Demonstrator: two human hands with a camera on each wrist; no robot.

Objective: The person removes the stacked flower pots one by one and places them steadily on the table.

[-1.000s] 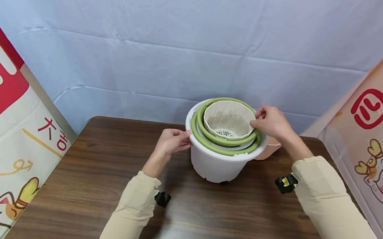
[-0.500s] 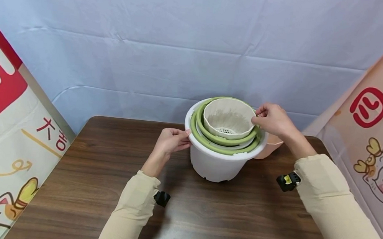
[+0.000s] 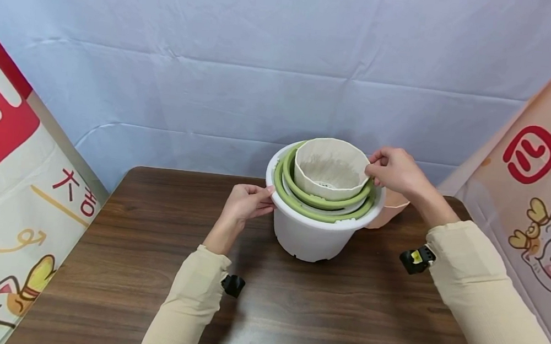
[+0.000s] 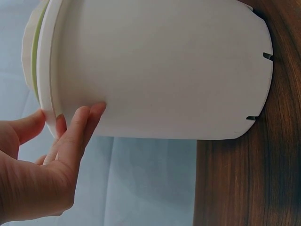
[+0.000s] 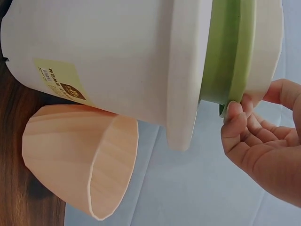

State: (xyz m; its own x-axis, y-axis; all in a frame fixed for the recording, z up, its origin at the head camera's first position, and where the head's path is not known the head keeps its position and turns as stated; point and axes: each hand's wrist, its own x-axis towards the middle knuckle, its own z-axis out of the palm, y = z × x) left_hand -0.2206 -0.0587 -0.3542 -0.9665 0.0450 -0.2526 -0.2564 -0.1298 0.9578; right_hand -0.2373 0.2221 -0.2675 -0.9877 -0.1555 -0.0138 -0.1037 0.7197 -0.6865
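A large white flowerpot stands upright on the table, with two green-rimmed pots nested inside it. Innermost is a cream faceted flowerpot with a perforated bottom, its rim standing above the green ones. My left hand pinches the white pot's rim on the left; in the left wrist view its thumb lies on the rim and its fingers reach along the outer wall. On the other side my right hand pinches the cream pot's edge. In the right wrist view its fingertips lie right at the green rim.
Behind the stack at the right, a peach faceted flowerpot stands on the dark wooden table, close against the white pot. A pale cloth hangs at the back, and printed banners flank both sides.
The cream pot has risen slightly out of the green-rimmed pots, with my right hand moving up and slightly right. My left hand keeps its place on the white rim.
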